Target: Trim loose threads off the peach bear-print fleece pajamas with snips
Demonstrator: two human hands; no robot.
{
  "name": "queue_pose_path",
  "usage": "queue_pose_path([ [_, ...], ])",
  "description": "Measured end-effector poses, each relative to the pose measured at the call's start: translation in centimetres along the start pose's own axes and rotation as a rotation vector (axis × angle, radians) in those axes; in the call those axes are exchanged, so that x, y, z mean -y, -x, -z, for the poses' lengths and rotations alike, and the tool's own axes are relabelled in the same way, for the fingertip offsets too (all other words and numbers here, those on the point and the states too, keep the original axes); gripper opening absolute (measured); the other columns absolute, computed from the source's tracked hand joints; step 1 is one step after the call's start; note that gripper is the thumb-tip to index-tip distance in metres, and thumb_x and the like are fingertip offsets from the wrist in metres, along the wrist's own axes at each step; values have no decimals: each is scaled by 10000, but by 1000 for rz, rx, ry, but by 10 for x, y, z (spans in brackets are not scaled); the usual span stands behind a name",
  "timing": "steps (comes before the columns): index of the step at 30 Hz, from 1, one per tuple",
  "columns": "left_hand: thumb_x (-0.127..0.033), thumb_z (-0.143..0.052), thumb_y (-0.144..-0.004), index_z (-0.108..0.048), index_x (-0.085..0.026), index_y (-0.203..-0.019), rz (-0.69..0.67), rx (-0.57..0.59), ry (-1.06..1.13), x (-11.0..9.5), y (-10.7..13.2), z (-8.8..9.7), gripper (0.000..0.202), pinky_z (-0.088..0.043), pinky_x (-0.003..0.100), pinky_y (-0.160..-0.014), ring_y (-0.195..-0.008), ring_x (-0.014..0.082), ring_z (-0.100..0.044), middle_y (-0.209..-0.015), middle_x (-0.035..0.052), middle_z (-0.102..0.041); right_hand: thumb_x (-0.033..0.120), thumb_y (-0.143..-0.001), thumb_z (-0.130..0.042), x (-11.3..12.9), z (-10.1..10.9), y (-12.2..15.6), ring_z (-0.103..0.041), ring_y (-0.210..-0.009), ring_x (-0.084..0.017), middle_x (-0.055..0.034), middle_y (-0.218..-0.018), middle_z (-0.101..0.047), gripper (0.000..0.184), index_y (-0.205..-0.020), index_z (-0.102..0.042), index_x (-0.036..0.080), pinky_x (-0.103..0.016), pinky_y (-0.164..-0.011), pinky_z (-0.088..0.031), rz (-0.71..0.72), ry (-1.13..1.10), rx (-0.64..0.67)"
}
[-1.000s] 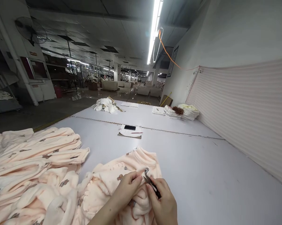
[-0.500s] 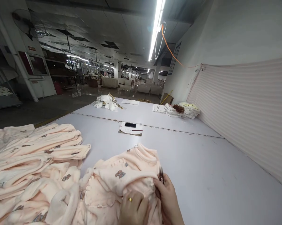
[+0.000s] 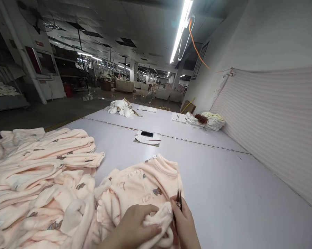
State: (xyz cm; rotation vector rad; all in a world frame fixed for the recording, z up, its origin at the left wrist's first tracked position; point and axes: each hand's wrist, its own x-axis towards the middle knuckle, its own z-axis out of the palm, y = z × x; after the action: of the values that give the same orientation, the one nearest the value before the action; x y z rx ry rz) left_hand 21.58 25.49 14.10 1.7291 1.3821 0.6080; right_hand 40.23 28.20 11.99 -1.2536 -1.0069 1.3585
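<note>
A peach fleece garment (image 3: 142, 181) with small bear prints lies on the white table (image 3: 231, 193) in front of me, collar pointing away. My left hand (image 3: 135, 226) is closed on a bunched fold of it near the bottom edge. My right hand (image 3: 184, 224) sits just right of that fold and grips small dark thread snips (image 3: 179, 199), their blades pointing up and away. Both hands touch the fabric.
A heap of the same peach garments (image 3: 41, 180) fills the left side. Papers with a phone and a red pen (image 3: 147, 137) lie mid-table. Farther off are a white cloth bundle (image 3: 122, 108) and stacked folded pieces (image 3: 206, 121). A striped fabric wall (image 3: 275, 128) runs along the right.
My left hand has shifted left and gathered a new fold of the garment. The garment now lies flatter with more of its front showing. The snips stay upright in my right hand.
</note>
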Motion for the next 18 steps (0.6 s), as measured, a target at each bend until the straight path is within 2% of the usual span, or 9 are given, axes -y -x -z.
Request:
queue_pose_path([
  [2, -396, -680, -694, -514, -332, -1299, 76, 25, 21, -5, 3, -2, 630, -468, 352, -844, -972, 278, -606, -1048, 39, -670, 471, -831, -558, 1, 2, 3, -550, -683, -158, 29, -721, -587, 249, -839, -536, 223, -231, -631, -438, 117, 271, -10],
  [3, -383, -688, -683, -458, -348, -1340, 71, 32, 27, -8, 3, -3, 697, -459, 369, -872, -999, 277, -592, -1088, 44, -641, 479, -857, -518, 2, 3, 5, -560, -706, -168, 22, -743, -594, 254, -849, -536, 225, -238, -645, -444, 152, 357, 0],
  [6, -262, -630, -721, -436, -360, -1345, -125, 18, 82, -19, -2, -6, 661, -418, 337, -961, -1099, 232, -545, -1258, 38, -533, 477, -893, -462, 3, 4, 8, -588, -751, -174, 14, -767, -597, 262, -862, -530, 225, -238, -661, -472, 173, 360, 47],
  [8, -153, -572, -712, -465, -335, -1326, -237, -27, 117, -23, -6, -11, 649, -393, 288, -986, -1134, 202, -525, -1291, 27, -515, 472, -904, -449, -1, 4, 10, -605, -747, -178, 4, -767, -613, 271, -854, -537, 220, -242, -662, -480, 200, 399, 47],
  [11, -134, -519, -727, -613, -297, -1164, -206, -83, 135, -22, -10, -21, 476, -438, 254, -875, -958, 177, -591, -1024, 10, -628, 488, -898, -441, -8, 10, 15, -608, -664, -178, -3, -733, -639, 283, -869, -540, 225, -246, -610, -461, 297, 561, -92],
  [13, -183, -523, -756, -685, -267, -996, -140, -131, 118, -20, -11, -26, 301, -443, 248, -790, -853, 172, -596, -884, 3, -621, 493, -901, -431, -8, 15, 22, -588, -592, -161, 16, -670, -624, 281, -855, -530, 235, -235, -578, -445, 347, 589, -189],
  [15, -210, -540, -764, -698, -250, -895, -116, -165, 103, -19, -10, -29, 209, -429, 245, -759, -825, 170, -589, -835, -1, -602, 485, -910, -425, -5, 18, 31, -574, -564, -145, 26, -647, -610, 280, -824, -528, 239, -220, -571, -445, 382, 542, -195],
  [18, -215, -531, -779, -682, -239, -844, -110, -206, 115, -22, -6, -29, 165, -417, 245, -752, -814, 166, -584, -816, -3, -590, 466, -904, -456, -3, 16, 40, -595, -631, -153, 0, -710, -632, 275, -809, -570, 234, -220, -608, -462, 452, 515, -127],
])
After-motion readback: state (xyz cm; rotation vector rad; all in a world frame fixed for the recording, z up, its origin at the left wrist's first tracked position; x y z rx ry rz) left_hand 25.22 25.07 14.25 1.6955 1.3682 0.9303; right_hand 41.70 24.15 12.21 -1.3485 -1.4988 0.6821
